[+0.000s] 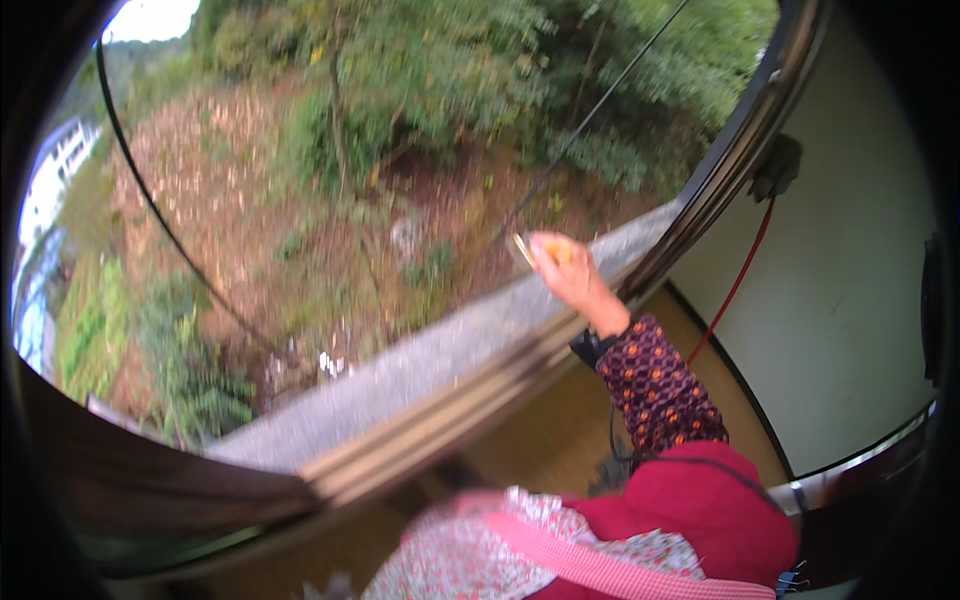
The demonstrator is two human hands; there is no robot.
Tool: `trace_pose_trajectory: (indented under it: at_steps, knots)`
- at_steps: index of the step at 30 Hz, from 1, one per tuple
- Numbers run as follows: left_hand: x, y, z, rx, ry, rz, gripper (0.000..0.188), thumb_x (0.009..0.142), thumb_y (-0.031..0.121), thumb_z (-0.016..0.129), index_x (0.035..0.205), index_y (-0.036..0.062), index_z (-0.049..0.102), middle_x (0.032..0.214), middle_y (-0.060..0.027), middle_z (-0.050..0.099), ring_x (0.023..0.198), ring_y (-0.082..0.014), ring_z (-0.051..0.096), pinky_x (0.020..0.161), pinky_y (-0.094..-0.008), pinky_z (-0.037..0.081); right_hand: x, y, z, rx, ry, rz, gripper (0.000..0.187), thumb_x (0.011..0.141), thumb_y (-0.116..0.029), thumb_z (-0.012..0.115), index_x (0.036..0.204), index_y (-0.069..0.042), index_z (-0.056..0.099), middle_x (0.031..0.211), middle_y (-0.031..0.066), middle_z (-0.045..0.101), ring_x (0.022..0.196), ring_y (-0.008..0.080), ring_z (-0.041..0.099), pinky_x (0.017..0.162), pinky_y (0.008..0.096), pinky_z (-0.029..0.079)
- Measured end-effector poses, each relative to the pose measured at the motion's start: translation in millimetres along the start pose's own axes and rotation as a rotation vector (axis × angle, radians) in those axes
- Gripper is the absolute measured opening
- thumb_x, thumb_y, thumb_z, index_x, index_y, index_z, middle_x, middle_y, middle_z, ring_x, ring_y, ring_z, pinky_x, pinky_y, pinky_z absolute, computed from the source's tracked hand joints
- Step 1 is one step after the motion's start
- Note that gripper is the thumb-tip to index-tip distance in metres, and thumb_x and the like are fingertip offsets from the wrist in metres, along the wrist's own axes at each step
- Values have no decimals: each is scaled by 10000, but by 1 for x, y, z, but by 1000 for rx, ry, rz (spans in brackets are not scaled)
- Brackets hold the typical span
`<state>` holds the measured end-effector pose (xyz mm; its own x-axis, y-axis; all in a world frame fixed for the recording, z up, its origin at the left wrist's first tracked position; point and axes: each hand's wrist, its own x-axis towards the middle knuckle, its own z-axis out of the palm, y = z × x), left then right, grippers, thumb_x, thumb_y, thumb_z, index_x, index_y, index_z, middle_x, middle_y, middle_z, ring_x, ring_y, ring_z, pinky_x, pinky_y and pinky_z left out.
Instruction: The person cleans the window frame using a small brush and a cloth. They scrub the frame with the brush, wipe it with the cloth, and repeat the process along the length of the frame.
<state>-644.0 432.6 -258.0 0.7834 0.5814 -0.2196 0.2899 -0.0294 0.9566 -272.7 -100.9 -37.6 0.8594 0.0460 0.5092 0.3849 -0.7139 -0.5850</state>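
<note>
My right hand [568, 268] reaches out through the open window, past the grey outer ledge [500, 320]. Its fingers are closed round a small, thin, yellowish thing [523, 250] with a pale straight edge; blur hides what kind it is. A dark band circles the wrist, below a purple patterned sleeve [660, 385]. My left hand does not show. Across my body lies a flowered apron [450, 550] with a pink checked strap [600, 560], over a dark red garment [700, 500].
Wooden window tracks [430, 430] run below the ledge, and the frame [730, 150] rises at the right. A red cord [735, 290] hangs along the pale wall panel [830, 330]. Outside are a brown slope [230, 180], leafy trees [450, 80] and black cables [150, 195].
</note>
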Motion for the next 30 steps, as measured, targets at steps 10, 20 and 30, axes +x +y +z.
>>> trace_pose_trajectory:
  at_steps: [10,20,30]
  knots:
    - [36,123,104,115,-114,342,240,907,43,696,1144,17,668,894,-51,704,655,-117,597,571,-291,483,29,125,-20,-767,-280,398,250,855,-244,627,887,-43,772,918,211,735,890,390,718,785,477,580]
    - [44,146,139,155,-172,418,243,909,49,695,1148,15,666,890,-53,703,659,-120,600,576,-292,487,29,-6,28,389,-362,30,317,995,-231,594,1226,-20,645,1035,165,724,857,250,728,746,332,602]
    - [56,156,157,160,-246,514,247,910,55,694,1152,13,664,887,-55,701,664,-122,604,582,-292,490,8,87,-18,-749,-473,177,218,746,-210,626,768,-31,748,788,216,710,784,398,709,712,481,579]
